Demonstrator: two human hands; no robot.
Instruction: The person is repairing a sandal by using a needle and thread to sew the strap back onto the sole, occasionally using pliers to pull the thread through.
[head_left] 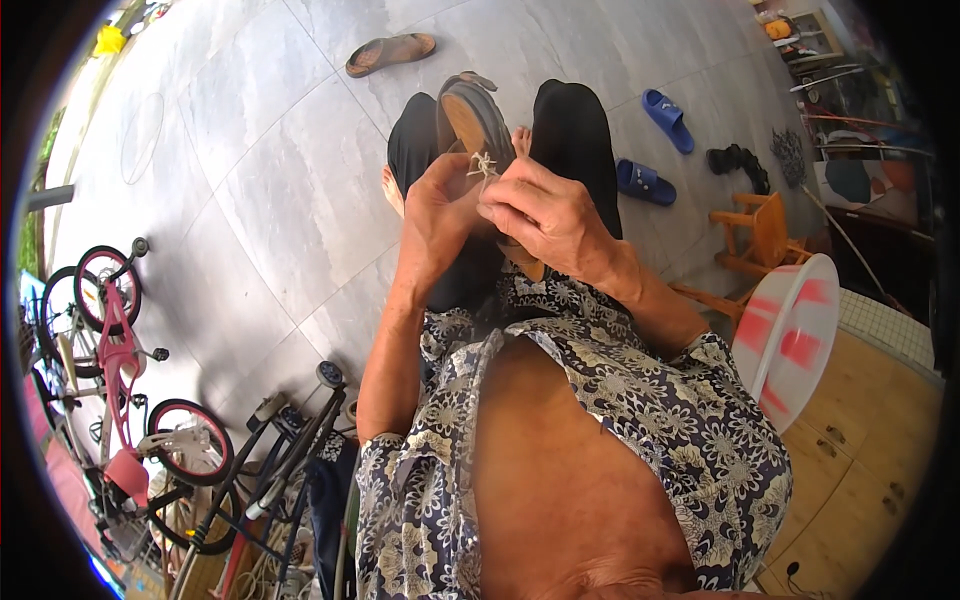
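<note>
Between my knees stands a brown sandal (465,112) with a grey edge, its lower part hidden behind my hands. In front of it, a small tangle of pale string (483,165) shows between my fingertips. My left hand (440,207) is closed, its fingertips pinching at the left side of the tangle. From the right, my right hand (552,212) is closed too, thumb and fingers pressed together at the lower side of the string. Whether either hand also grips the sandal is hidden.
A second brown sandal (391,54) lies on the tiled floor ahead. Two blue slippers (646,182), a wooden stool (757,232) and a red-and-white plastic basin (792,338) are to my right. At left stand a pink bicycle (118,370) and a folded dark metal frame (290,450).
</note>
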